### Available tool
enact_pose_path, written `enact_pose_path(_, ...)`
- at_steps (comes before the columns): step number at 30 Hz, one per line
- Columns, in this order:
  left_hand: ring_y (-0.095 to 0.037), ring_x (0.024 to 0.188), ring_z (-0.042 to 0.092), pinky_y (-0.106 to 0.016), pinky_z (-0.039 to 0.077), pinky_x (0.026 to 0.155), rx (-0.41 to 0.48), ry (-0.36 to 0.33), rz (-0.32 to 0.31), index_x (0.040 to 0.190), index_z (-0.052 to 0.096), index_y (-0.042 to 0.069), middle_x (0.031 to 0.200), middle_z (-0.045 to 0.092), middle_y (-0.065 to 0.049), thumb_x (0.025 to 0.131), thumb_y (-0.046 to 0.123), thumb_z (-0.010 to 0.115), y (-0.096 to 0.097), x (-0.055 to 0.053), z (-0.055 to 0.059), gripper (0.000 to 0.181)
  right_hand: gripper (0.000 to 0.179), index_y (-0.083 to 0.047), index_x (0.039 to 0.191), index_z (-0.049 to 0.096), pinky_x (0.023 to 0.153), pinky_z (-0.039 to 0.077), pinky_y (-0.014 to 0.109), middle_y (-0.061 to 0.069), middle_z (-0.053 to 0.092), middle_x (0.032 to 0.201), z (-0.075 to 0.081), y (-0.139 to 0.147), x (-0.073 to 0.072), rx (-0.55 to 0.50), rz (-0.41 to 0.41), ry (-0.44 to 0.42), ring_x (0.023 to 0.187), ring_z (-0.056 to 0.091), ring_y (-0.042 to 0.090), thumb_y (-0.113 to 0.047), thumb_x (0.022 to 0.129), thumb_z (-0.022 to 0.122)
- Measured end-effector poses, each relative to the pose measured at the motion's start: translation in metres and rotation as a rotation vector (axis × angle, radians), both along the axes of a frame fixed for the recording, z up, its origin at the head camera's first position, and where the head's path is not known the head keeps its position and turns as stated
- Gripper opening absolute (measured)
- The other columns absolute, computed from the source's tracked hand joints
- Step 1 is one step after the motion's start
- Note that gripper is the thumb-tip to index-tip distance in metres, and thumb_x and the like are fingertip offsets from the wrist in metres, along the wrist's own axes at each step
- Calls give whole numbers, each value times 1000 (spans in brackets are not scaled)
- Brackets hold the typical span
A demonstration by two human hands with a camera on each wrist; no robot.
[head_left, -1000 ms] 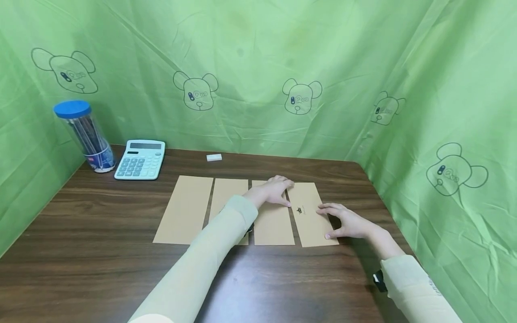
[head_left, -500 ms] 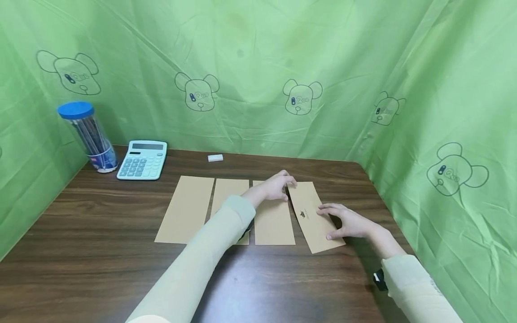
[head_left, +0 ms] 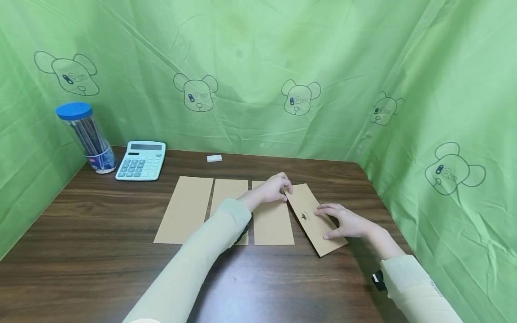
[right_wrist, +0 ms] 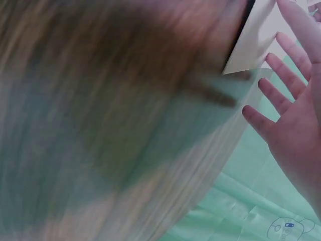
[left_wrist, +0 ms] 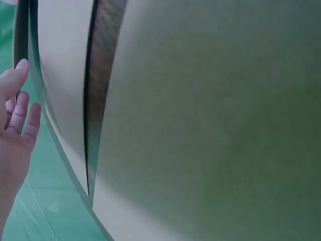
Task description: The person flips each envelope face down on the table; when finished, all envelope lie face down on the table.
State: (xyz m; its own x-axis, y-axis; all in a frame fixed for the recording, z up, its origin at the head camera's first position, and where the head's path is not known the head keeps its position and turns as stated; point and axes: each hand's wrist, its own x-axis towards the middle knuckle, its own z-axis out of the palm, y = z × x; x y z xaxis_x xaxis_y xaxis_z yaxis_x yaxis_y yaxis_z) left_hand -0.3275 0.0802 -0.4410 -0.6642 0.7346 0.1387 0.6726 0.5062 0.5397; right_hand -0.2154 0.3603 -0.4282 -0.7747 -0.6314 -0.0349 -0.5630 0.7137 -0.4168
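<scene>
A flat brown kraft-paper rectangle (head_left: 313, 224) with a small black crown print lies tilted at the right end of a row. My left hand (head_left: 274, 187) pinches its far left corner; in the left wrist view, thumb and fingers close on a thin edge at the far left. My right hand (head_left: 344, 223) has its fingers spread and rests its fingertips on the right side of that piece. Further left lie three plain brown rectangles: one (head_left: 273, 224) under my left wrist, another (head_left: 228, 188) partly hidden by my sleeve, and the leftmost (head_left: 186, 208) in plain sight.
On the dark wooden table (head_left: 101, 251) a light-blue calculator (head_left: 141, 160) stands back left, beside a clear tube (head_left: 86, 137) of pens or pencils with a blue lid. A small white block (head_left: 214, 158) lies behind the row. Green curtain (head_left: 250, 54) encloses the table.
The printed rectangle has turned, its near end swinging right and toward me and its left edge lifting a little. My left fingers have curled onto its far corner; my right hand stays nearly still.
</scene>
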Motion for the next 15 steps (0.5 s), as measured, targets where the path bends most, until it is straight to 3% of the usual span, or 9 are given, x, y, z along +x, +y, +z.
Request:
enact_pose_path(6,-14,87,56,-22,44,82,46,5,3,94,67,13,111,51,-3,78,13,76,-4,4,3,18,70,-17,133,52,102,33,56,11,45,140,12,-10,1,17,-27,-37,130,39,32,-46,74,77)
enact_pose_path(15,-10,84,56,-16,45,78,93,35,-11,89,68,13,103,54,-1,82,17,73,-6,5,13,9,63,-11,131,52,97,43,44,1,53,130,33,-32,2,-61,19,33,118,53,25,-45,81,71)
